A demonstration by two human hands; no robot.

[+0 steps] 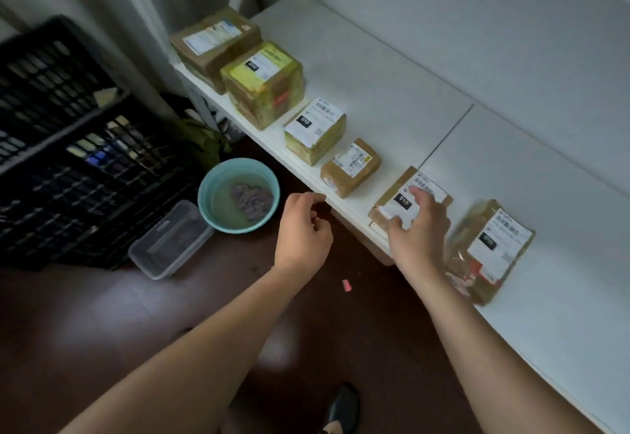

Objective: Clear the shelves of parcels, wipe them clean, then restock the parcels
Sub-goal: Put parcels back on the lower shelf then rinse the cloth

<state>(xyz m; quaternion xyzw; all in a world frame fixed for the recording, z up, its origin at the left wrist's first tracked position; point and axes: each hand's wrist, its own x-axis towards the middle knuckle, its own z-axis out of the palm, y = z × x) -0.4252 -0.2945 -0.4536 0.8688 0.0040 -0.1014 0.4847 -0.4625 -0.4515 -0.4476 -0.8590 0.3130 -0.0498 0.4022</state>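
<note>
1. Parcels, six of them, sit in a single row along the front edge of the white shelf [392, 69]: a large brown box [213, 46] at the far end, then a yellow-green box [262, 84], a smaller yellow box [315, 130], a small brown box [351, 167], a flat brown parcel [405, 196] and a clear-wrapped parcel [491, 249] nearest.
2. Right hand [417, 225]: fingers spread and curved over the flat brown parcel's label, thumb at its near edge. It appears to be seating or squaring the parcel; whether it grips or only presses, I cannot tell.
3. Left hand [303, 225]: loosely curled, holds nothing, hovers off the shelf edge above the floor.
4. Cloth [252, 200] lies soaking in the teal basin [238, 195] on the floor beside a clear plastic tub [170, 241].
5. Judgement: cloth put away and orderly row suggest clearing and wiping are done; restocking underway.
6. Black crate [68, 147] contents indistinct; remaining parcel count unknown.
</note>
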